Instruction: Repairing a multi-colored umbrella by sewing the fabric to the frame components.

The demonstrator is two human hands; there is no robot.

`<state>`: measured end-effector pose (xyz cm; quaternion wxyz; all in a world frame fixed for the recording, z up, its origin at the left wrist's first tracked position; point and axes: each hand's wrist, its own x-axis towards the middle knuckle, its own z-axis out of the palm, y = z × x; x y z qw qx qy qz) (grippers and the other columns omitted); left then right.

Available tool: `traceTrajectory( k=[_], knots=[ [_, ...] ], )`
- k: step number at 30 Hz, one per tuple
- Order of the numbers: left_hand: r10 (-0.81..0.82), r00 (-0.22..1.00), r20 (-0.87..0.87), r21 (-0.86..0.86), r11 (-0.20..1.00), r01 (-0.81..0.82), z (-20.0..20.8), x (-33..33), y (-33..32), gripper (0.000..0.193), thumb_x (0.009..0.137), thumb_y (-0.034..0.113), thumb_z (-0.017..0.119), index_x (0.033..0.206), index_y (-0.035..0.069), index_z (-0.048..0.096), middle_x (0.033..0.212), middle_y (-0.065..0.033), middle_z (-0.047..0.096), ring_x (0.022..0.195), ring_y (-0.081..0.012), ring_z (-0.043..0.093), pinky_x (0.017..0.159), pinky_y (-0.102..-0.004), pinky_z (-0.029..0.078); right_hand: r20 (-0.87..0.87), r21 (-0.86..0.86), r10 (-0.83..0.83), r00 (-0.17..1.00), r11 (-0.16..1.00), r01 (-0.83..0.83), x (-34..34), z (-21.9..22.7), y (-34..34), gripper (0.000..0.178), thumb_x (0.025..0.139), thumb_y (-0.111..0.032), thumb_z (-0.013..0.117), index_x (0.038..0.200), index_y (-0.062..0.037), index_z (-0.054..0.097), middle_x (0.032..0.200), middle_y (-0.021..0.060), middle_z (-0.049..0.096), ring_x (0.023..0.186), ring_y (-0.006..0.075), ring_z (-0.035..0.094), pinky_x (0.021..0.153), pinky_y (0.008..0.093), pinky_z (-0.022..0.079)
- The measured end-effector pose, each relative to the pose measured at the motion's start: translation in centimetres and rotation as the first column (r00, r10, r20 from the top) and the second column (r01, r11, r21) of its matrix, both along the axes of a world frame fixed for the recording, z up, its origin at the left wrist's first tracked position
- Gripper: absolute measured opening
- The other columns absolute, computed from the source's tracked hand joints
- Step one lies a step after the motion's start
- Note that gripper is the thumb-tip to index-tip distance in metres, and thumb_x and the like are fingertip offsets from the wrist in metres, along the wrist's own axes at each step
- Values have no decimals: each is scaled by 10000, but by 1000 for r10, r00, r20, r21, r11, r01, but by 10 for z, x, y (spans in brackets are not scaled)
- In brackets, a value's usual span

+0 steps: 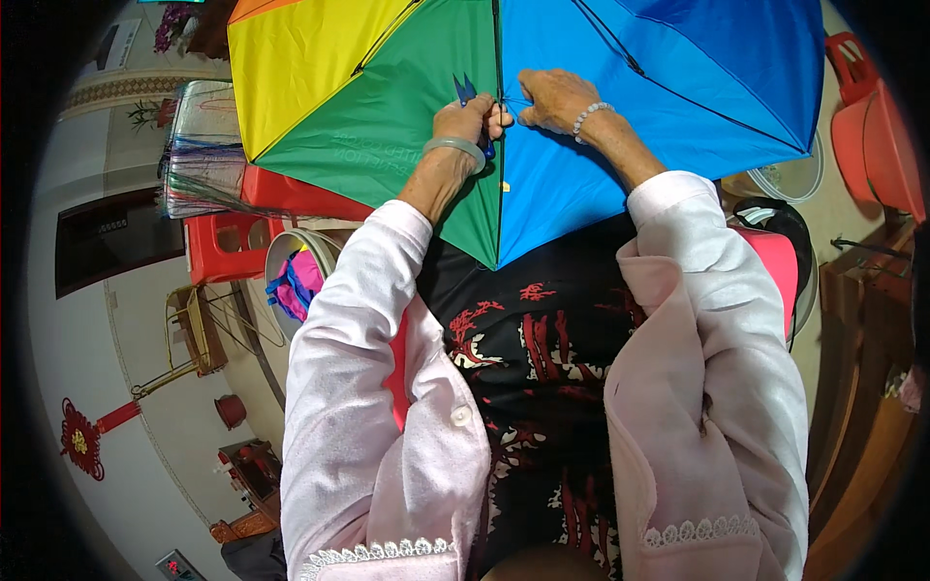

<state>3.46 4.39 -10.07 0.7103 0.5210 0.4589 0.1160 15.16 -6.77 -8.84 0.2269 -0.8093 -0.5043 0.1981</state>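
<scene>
A rainbow umbrella canopy (pixel 572 184) lies spread over my lap, its dark thin ribs showing. My left hand (pixel 463 121) is closed around small blue thread snips (pixel 465 89), their pointed blades sticking up past the fingers. Its fingertips are at the dark rib (pixel 499 194) where the green panel meets the blue one. Just right of that rib, my right hand (pixel 562 101) pinches over the blue panel. Fine blue strands, apparently thread, show between the two hands; what the right fingertips hold is too small to make out clearly.
Left of me stand a red plastic stool (pixel 228 247), a bundle of clear and coloured plastic (pixel 203 145) and a bucket (pixel 325 248) with bright fabric inside. At the right are a red plastic stool (pixel 877 145), a clear tub (pixel 799 174) and wooden furniture (pixel 843 387).
</scene>
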Motion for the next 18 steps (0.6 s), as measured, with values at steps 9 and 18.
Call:
traceTrajectory(
  k=[9, 18],
  knots=[
    [54, 998, -15, -16, 998, -54, 0, 1, 0, 191, 873, 113, 457, 897, -73, 493, 752, -157, 603, 548, -191, 567, 453, -252, 440, -22, -56, 30, 999, 998, -31, 2, -2, 3, 277, 701, -210, 681, 876, -38, 553, 888, 139, 607, 885, 309, 577, 731, 412, 475],
    [149, 989, -23, -23, 988, -150, 5, 3, -4, 205, 881, 88, 425, 947, -104, 447, 792, -188, 595, 622, -247, 609, 439, -261, 455, -45, -63, 23, 999, 998, -25, 2, -2, 3, 275, 696, -202, 684, 873, -40, 551, 887, 135, 606, 880, 307, 577, 725, 418, 476]
  ],
)
